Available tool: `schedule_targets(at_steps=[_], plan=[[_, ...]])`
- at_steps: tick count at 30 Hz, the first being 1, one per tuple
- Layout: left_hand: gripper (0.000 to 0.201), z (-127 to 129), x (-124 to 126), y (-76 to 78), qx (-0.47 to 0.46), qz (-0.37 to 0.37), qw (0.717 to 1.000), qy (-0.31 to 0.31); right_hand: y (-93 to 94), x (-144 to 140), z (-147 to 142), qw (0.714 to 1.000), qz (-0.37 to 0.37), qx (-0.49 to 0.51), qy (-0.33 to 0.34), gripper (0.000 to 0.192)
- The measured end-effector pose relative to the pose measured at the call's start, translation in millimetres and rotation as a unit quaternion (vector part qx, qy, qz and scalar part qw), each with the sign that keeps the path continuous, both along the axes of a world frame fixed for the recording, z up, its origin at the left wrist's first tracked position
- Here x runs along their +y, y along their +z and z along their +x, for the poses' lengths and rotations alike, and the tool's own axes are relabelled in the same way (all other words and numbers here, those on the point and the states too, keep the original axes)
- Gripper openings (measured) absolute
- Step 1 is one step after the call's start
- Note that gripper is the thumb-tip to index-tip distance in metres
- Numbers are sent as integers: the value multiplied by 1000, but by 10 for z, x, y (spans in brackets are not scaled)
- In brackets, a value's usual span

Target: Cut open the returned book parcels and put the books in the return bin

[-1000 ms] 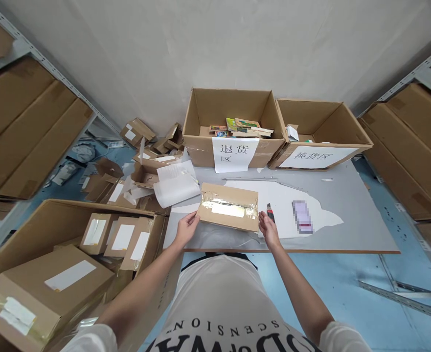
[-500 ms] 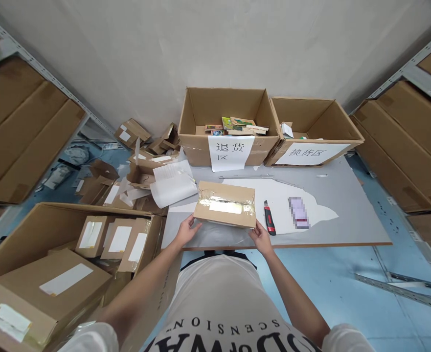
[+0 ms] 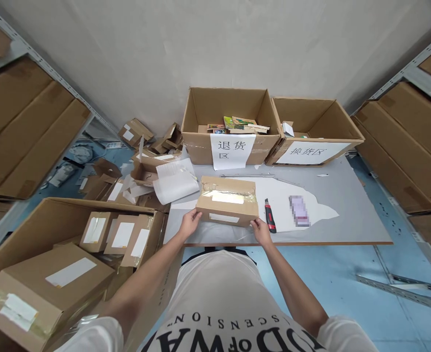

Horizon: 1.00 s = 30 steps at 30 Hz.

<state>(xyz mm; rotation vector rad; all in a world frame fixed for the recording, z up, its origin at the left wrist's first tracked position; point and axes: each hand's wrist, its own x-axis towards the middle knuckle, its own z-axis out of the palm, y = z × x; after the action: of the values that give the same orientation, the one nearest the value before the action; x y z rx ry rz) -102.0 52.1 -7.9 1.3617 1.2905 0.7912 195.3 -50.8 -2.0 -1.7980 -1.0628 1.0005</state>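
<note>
left hand (image 3: 189, 223): my grip clamps the near-left corner of the parcel, fingers curled on its edge.
parcel (image 3: 227, 200): taped cardboard box with white label, at the desk's near edge, tilted up toward me. I judge it light and stiff; tape looks slick, so hold by the bare corners.
right hand (image 3: 261, 230): grip closed on the parcel's near-right corner.
utility knife (image 3: 269, 215): just right of the parcel, lying flat, untouched.
desk (image 3: 351, 210): grey top with a white sheet under the parcel.
open cartons (image 3: 230, 122): behind the parcel, against the wall.
room: shelving both sides of the parcel, big carton of parcels (image 3: 120, 234) to its left, blue floor.
</note>
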Motion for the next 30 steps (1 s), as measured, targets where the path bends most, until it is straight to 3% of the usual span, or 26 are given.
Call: schedule_targets(at_steps=[4, 7, 13, 22, 30], plan=[[46, 44, -22, 239, -1, 17, 1000, -14, 170, 109, 108, 998, 47, 45, 16, 40], [47, 79, -62, 301, -4, 27, 1000, -13, 266, 178, 185, 997, 56, 47, 6, 47], [59, 154, -92, 272, -69, 18, 997, 20, 340, 274, 291, 998, 53, -14, -20, 58], [71, 221, -51, 217, -112, -18, 992, 51, 294, 359, 313, 990, 29, -116, -78, 57], [75, 267, 22, 150, -113, -43, 990, 67, 264, 413, 293, 987, -2, -146, -68, 60]])
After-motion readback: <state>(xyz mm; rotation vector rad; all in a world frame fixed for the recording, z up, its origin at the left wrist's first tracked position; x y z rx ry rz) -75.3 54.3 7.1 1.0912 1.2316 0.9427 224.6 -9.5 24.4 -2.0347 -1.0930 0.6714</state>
